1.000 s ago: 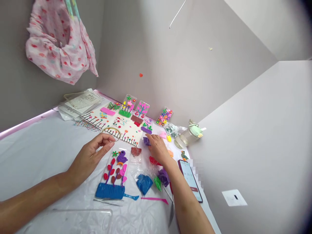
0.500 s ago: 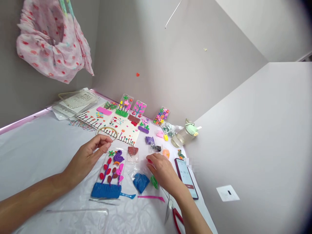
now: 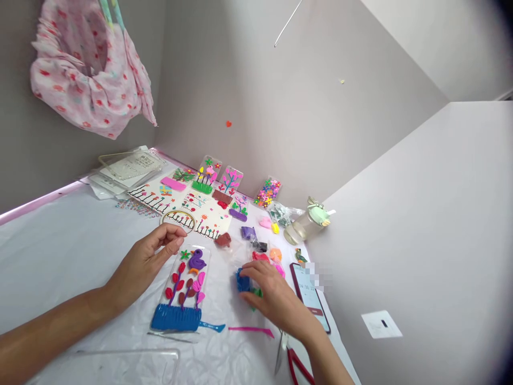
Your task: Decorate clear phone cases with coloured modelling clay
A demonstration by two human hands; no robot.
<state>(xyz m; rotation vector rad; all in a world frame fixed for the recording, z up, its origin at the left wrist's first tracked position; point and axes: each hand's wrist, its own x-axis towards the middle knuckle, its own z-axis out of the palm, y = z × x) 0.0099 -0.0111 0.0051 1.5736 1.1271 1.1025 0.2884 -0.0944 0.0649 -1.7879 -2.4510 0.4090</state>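
Observation:
My left hand (image 3: 162,251) hovers above the top of a clear phone case, thumb and fingertips pinched together. A thin gold-coloured ring (image 3: 178,212) meets those fingertips; I cannot tell whether they grip it. The clear phone case (image 3: 171,271) lies flat, decorated with a purple clay bird, red, brown and pink clay petals and a blue clay base. My right hand (image 3: 272,291) closes its fingers and thumb round a packet of blue clay (image 3: 242,280) at the table. Green clay (image 3: 256,299) shows partly beneath this hand. Red clay (image 3: 260,256) lies just beyond its knuckles.
Brown clay (image 3: 223,240), purple clay (image 3: 248,232) and other small packets lie ahead. Red-handled scissors (image 3: 296,366), a phone (image 3: 310,299) and a blue modelling tool (image 3: 212,326) are near. A bottle (image 3: 306,224) leans by the wall; decorated cases (image 3: 230,182) stand behind.
My right hand has taken hold of the blue clay packet and shifted it up and right. The brown clay has moved farther back. My left hand keeps its pose.

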